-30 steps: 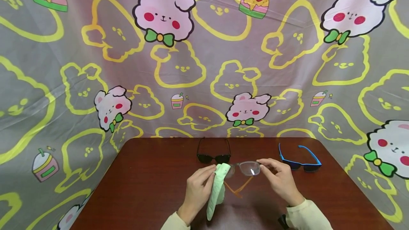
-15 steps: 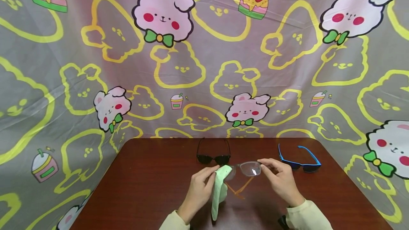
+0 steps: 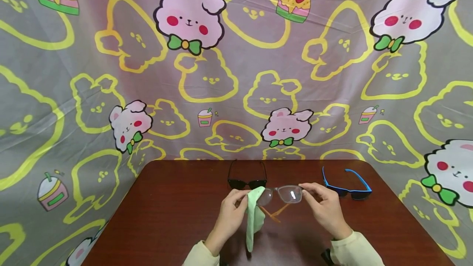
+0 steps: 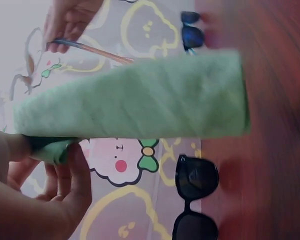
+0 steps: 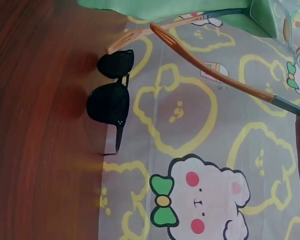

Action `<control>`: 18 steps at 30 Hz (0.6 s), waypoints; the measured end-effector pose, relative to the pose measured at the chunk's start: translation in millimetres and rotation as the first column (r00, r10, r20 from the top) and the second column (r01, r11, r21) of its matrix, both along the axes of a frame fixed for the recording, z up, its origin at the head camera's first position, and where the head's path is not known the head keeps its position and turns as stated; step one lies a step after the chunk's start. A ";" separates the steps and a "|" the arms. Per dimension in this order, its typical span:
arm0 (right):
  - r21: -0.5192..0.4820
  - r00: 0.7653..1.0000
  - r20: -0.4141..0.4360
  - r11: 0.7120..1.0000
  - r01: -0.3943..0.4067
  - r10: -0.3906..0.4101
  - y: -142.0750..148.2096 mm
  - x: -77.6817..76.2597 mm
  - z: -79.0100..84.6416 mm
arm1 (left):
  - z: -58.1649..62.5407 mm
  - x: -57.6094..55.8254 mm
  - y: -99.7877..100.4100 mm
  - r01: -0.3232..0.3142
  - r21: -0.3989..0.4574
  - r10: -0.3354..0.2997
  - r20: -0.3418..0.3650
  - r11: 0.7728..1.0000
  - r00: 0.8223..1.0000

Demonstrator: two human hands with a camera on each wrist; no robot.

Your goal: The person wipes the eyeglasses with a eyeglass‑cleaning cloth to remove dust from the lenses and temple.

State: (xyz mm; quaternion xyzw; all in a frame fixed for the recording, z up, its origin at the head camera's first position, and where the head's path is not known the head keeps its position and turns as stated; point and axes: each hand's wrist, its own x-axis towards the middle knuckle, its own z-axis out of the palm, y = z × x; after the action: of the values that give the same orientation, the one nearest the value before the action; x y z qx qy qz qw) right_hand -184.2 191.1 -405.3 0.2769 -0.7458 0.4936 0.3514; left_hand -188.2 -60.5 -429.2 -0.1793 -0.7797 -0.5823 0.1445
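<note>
I'm probably wiping: my left hand (image 3: 230, 212) pinches the green cloth (image 3: 253, 221), my right hand (image 3: 325, 205) the clear glasses (image 3: 287, 196) between them, and rubbing on likely needs steadiness.

Shows a reddish-brown, wood-grained, faintly glossy tabletop (image 3: 177, 200) with rounded far corners; bears black sunglasses (image 3: 256, 184), lying with dark lenses nearest and temples spread open behind; bears also blue-framed sunglasses (image 3: 359, 195), well apart to the right of the black sunglasses, dark-lensed and likewise unfolded.
</note>
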 end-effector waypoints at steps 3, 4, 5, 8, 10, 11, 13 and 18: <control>0.040 1.000 -0.016 0.999 -0.001 0.001 2.6 -3.4 -4.7 | 4.4 0.3 -2.2 0.072 0.024 -0.074 0.087 0.997 0.993; 0.051 1.000 -0.013 0.999 -0.001 0.002 4.2 -5.8 -8.0 | 1.8 -1.9 -3.0 0.093 0.045 -0.098 0.114 0.995 0.989; 0.058 1.000 -0.006 0.998 -0.005 0.005 5.9 -8.3 -11.5 | -1.2 -4.3 -3.7 0.119 0.070 -0.127 0.131 0.990 0.983; 0.062 0.999 0.008 0.998 -0.031 0.031 7.6 -11.4 -15.0 | -11.1 -11.3 -5.2 0.171 0.124 -0.188 0.149 0.978 0.971; 0.060 0.998 -0.013 0.996 -0.066 0.067 6.7 -10.4 -12.4 | -11.9 -11.7 -5.3 0.169 0.136 -0.191 0.165 0.976 0.968; 0.061 0.996 -0.026 0.995 -0.081 0.083 5.4 -8.9 -9.3 | -11.9 -11.9 -5.3 0.165 0.136 -0.186 0.165 0.977 0.968; 0.069 0.993 -0.056 0.992 -0.103 0.107 2.6 -5.6 -3.1 | -11.6 -11.7 -5.4 0.140 0.130 -0.160 0.158 0.982 0.974; 0.085 0.994 0.012 0.991 -0.106 0.105 3.5 -4.9 -2.9 | -11.2 -11.6 -5.9 0.098 0.136 -0.115 0.118 0.986 0.986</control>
State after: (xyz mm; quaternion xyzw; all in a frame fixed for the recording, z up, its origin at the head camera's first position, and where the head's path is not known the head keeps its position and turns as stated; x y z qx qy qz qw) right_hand -189.0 194.6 -408.2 0.3291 -0.7519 0.4800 0.3099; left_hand -199.8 -66.4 -440.4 -0.1739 -0.7371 -0.6487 0.0752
